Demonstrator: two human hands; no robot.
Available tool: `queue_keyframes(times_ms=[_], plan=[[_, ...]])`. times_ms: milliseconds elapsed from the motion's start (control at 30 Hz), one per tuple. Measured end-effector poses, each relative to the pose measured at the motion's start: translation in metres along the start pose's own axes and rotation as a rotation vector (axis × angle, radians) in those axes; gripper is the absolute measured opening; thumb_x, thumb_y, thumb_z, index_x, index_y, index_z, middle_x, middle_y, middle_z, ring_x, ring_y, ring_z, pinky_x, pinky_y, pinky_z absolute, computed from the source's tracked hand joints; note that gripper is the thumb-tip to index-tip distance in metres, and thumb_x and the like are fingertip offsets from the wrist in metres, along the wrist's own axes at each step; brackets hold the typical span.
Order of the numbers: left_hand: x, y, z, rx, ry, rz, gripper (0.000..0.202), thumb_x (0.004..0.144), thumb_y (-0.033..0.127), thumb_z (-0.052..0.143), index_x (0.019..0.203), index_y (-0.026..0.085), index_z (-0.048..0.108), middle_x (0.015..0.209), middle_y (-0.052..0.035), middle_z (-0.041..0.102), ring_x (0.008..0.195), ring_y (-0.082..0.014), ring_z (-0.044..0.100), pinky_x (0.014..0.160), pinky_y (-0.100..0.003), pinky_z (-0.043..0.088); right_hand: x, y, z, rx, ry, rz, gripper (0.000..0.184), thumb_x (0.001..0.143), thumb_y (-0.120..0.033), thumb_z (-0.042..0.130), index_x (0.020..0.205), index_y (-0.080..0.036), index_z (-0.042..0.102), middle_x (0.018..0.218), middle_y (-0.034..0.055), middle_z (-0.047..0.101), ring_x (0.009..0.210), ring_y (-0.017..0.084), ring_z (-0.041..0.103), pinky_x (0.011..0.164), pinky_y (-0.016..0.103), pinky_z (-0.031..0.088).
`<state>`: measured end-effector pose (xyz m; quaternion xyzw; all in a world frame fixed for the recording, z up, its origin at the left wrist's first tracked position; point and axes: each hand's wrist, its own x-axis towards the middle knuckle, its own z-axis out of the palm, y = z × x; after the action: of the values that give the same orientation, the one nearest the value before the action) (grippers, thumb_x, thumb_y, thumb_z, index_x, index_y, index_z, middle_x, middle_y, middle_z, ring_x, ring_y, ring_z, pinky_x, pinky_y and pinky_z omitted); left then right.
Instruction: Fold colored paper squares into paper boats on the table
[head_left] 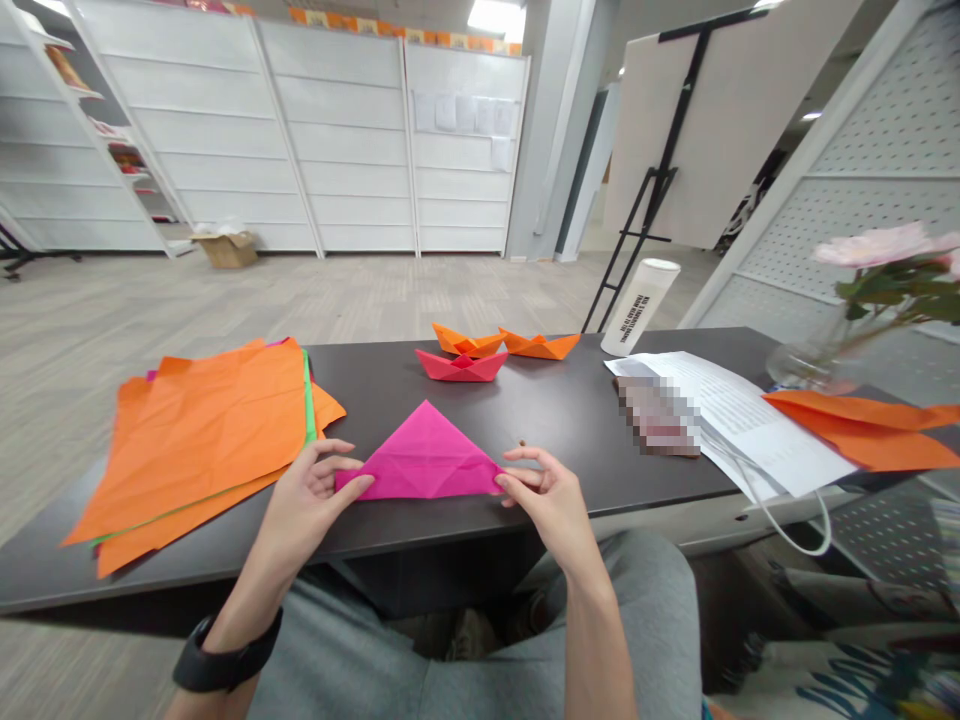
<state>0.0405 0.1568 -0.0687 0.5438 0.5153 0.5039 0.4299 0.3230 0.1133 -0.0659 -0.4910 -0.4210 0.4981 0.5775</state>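
Note:
A magenta sheet of paper [427,455], folded into a wide triangle with its peak pointing away from me, is held at the front of the dark table. My left hand [319,490] pinches its left corner between thumb and fingers. At the opposite corner, the thumb and fingers of my right hand [540,490] grip the paper. Beyond the peak sits a red paper boat [461,365]. Behind it are two orange paper boats, one to the left [454,340] and one to the right [544,346].
Orange and green paper sheets [210,430] lie piled at the left. On the right are a white cylinder [640,308], printed pages [727,400], a pixelated flat object [658,415], a white cable [821,545], orange folded paper [870,425] and a flower vase [806,362].

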Motion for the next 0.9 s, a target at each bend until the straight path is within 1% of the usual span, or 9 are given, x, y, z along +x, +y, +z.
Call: queue_keyframes(times_ms=[67,233,367,467,533,633,733,800,900], plan=[[0.0017,-0.0021,0.0006,-0.036,0.012,-0.011,0.053,0.062,0.036,0.085,0.1,0.02,0.051,0.079,-0.0015,0.07,0.077,-0.0193,0.071,0.074,-0.033,0.059,0.0004,-0.0001,0.0004,-0.007,0.019,0.002,0.042,0.064,-0.041,0.085,0.092,-0.017,0.066,0.07,0.0039,0.075,0.065,0.019,0.07,0.059,0.028,0.056],[0.0029,-0.0041,0.0022,-0.076,0.056,0.094,0.043,0.063,0.032,0.083,0.094,0.019,0.055,0.092,-0.0027,0.066,0.085,-0.0188,0.07,0.073,-0.03,0.058,0.0013,-0.0017,0.0018,-0.01,0.049,-0.007,0.044,0.059,-0.046,0.088,0.084,-0.017,0.067,0.066,0.0041,0.074,0.061,0.02,0.069,0.055,0.029,0.056],[-0.0004,0.0005,0.0031,-0.101,-0.032,0.03,0.038,0.069,0.032,0.08,0.095,0.017,0.057,0.1,-0.0051,0.065,0.081,-0.0175,0.069,0.071,-0.03,0.058,0.0014,-0.0008,0.0016,-0.01,0.073,-0.032,0.04,0.06,-0.046,0.087,0.078,-0.018,0.064,0.062,0.002,0.071,0.057,0.018,0.066,0.054,0.029,0.055],[-0.0023,0.0036,0.0042,-0.089,-0.076,0.019,0.036,0.072,0.034,0.077,0.098,0.018,0.058,0.104,-0.0059,0.065,0.081,-0.0172,0.069,0.074,-0.03,0.058,0.0018,0.001,0.0008,-0.005,0.088,-0.051,0.038,0.06,-0.044,0.087,0.078,-0.019,0.064,0.064,0.0017,0.072,0.056,0.017,0.065,0.055,0.028,0.054],[-0.0026,0.0036,0.0047,-0.072,-0.049,0.045,0.035,0.071,0.034,0.077,0.094,0.019,0.056,0.108,-0.0063,0.063,0.085,-0.0175,0.069,0.077,-0.031,0.058,0.0021,0.0023,-0.0001,0.008,0.094,-0.055,0.038,0.06,-0.043,0.088,0.079,-0.019,0.064,0.065,0.0019,0.072,0.057,0.017,0.065,0.056,0.028,0.055],[-0.0018,0.0004,0.004,-0.075,0.013,0.093,0.036,0.069,0.031,0.078,0.083,0.02,0.047,0.11,-0.0045,0.059,0.087,-0.016,0.068,0.078,-0.03,0.058,0.0028,0.0032,-0.0014,0.015,0.113,-0.05,0.039,0.06,-0.043,0.088,0.081,-0.019,0.065,0.064,0.0015,0.071,0.058,0.017,0.066,0.057,0.028,0.055],[-0.0005,-0.0027,0.0019,-0.123,0.057,0.139,0.04,0.069,0.027,0.08,0.083,0.022,0.043,0.109,-0.002,0.057,0.084,-0.0131,0.067,0.076,-0.028,0.057,0.0031,0.0023,-0.0018,0.019,0.119,-0.05,0.04,0.059,-0.042,0.089,0.084,-0.02,0.065,0.063,0.001,0.071,0.06,0.017,0.066,0.058,0.028,0.056],[0.0001,-0.0026,0.0011,-0.112,0.06,0.154,0.036,0.07,0.027,0.08,0.082,0.021,0.046,0.11,-0.0031,0.057,0.085,-0.0136,0.066,0.075,-0.027,0.057,0.0031,0.0014,-0.0016,0.024,0.119,-0.053,0.041,0.058,-0.041,0.09,0.084,-0.019,0.066,0.063,0.0009,0.071,0.059,0.017,0.066,0.058,0.027,0.056],[-0.0002,0.0003,0.0014,-0.056,0.028,0.145,0.026,0.072,0.03,0.078,0.077,0.018,0.056,0.112,-0.0073,0.058,0.092,-0.0179,0.066,0.075,-0.028,0.057,0.003,0.0008,-0.0017,0.025,0.124,-0.06,0.04,0.06,-0.042,0.089,0.083,-0.019,0.066,0.064,0.0015,0.071,0.059,0.017,0.066,0.059,0.027,0.057]])
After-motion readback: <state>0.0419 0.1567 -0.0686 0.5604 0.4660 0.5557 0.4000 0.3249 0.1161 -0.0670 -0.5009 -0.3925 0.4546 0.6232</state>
